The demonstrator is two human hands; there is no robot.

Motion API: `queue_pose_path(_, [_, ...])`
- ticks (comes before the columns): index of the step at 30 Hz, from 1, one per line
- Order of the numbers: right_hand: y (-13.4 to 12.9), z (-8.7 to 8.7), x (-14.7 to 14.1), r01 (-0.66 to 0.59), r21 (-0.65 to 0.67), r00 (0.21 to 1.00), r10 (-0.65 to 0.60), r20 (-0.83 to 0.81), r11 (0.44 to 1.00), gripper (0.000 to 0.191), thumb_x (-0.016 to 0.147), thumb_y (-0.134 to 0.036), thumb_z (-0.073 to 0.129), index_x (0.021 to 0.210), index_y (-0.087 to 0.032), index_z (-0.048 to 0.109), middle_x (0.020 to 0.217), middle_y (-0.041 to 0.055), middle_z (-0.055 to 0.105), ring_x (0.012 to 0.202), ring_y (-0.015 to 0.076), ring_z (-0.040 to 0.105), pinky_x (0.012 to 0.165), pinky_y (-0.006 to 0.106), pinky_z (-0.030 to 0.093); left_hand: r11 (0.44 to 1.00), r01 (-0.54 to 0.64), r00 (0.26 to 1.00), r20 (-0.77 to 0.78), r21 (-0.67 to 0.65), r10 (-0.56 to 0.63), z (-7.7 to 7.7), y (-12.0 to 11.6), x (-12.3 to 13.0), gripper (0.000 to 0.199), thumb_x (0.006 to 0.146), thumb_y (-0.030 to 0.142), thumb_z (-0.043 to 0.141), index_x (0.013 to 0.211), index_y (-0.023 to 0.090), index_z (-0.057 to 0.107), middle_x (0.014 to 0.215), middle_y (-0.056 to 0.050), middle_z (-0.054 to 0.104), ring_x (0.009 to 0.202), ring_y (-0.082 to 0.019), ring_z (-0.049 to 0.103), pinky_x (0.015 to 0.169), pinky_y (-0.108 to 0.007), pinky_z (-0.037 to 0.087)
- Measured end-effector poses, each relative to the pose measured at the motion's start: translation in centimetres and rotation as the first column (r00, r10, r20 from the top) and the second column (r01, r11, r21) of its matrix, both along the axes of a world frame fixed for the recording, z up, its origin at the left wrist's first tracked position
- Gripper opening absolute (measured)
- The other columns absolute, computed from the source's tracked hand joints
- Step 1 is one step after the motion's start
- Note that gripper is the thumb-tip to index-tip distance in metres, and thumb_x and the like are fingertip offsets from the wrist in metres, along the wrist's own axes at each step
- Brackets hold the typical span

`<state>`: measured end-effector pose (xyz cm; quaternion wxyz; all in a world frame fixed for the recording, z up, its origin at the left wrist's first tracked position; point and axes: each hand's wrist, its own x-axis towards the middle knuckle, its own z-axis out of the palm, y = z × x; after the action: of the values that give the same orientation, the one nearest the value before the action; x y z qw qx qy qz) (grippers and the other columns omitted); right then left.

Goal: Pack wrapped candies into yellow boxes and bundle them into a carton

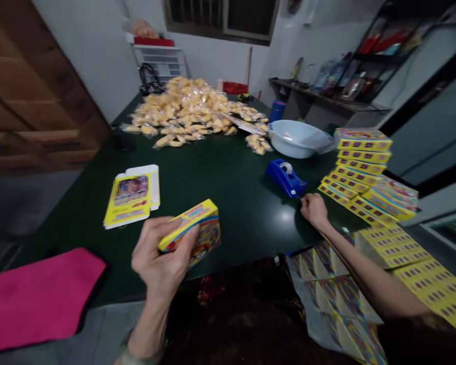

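While your left hand [157,258] is raised near the close edge of the worktop [235,203] in the head view, its fingers are closed firmly around a yellow box [207,225]. Your thumb presses one face and the other fingers wrap the opposite side; the box sits tilted, its far end projecting beyond your grip. Your right hand [314,209] stretches well out to the side, fingers curled, just beside the blue tape dispenser's [283,177] front end; whether they pinch any tape cannot be told.
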<state>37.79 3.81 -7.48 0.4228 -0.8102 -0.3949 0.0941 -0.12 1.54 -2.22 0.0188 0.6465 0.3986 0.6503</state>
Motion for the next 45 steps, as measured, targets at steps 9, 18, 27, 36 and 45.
queue_pose_path(9, [-6.4, 3.4, -17.2, -0.686, 0.278, 0.636, 0.740, -0.220, 0.672, 0.027, 0.091, -0.036, 0.044, 0.073, -0.019, 0.056, 0.065, -0.0001, 0.056, 0.055, 0.0106, 0.053, 0.054, 0.023, 0.042, 1.000, -0.011, 1.000, -0.011, -0.013, 0.011, 0.2, -0.8, 0.7, 0.020, 0.071, 0.015, 0.076, 0.084, 0.018, 0.061, 0.084, 0.001, 0.061, 0.073, -0.010, 0.061, 0.062, -0.022, 0.049])
queue_pose_path(18, [-5.7, 6.1, -24.5, -0.677, 0.578, 0.270, 0.885, -0.380, 0.455, 0.024, 0.094, -0.032, 0.046, 0.076, -0.017, 0.054, 0.064, -0.0028, 0.055, 0.049, 0.0053, 0.048, 0.048, 0.017, 0.041, 0.996, 0.030, 0.999, -0.032, -0.082, -0.033, 0.4, -1.2, 0.3, 0.017, 0.077, 0.014, 0.069, 0.091, 0.019, 0.060, 0.089, 0.000, 0.059, 0.074, -0.009, 0.059, 0.059, -0.020, 0.048])
queue_pose_path(27, [-5.5, 6.4, -24.3, -0.679, 0.563, 0.265, 0.872, -0.412, 0.472, 0.028, 0.094, -0.034, 0.047, 0.073, -0.017, 0.053, 0.061, -0.0028, 0.054, 0.048, 0.0050, 0.047, 0.047, 0.017, 0.040, 0.994, 0.085, 0.995, -0.055, -0.062, -0.089, 0.7, -0.9, -0.1, 0.018, 0.079, 0.011, 0.066, 0.093, 0.020, 0.059, 0.097, -0.002, 0.057, 0.085, -0.012, 0.060, 0.071, -0.025, 0.050])
queue_pose_path(36, [-6.2, 6.5, -25.3, -0.663, 0.552, 0.246, 0.843, -0.478, 0.506, 0.032, 0.091, -0.043, 0.050, 0.070, -0.018, 0.051, 0.057, -0.0037, 0.052, 0.044, 0.0057, 0.045, 0.043, 0.019, 0.037, 0.998, 0.053, 0.995, -0.082, -0.015, -0.054, 0.7, -1.4, 0.2, 0.022, 0.075, 0.009, 0.070, 0.093, 0.020, 0.060, 0.094, -0.002, 0.061, 0.079, -0.012, 0.062, 0.064, -0.023, 0.051])
queue_pose_path(45, [-6.2, 6.5, -25.3, -0.600, 0.577, 0.282, 0.821, -0.496, 0.554, 0.034, 0.091, -0.042, 0.052, 0.067, -0.018, 0.051, 0.055, -0.0041, 0.051, 0.043, 0.0055, 0.044, 0.043, 0.019, 0.037, 0.995, 0.087, 0.993, -0.082, -0.037, -0.090, 0.5, -1.4, 0.0, 0.023, 0.077, 0.009, 0.068, 0.095, 0.021, 0.059, 0.097, -0.002, 0.059, 0.082, -0.011, 0.061, 0.067, -0.023, 0.051])
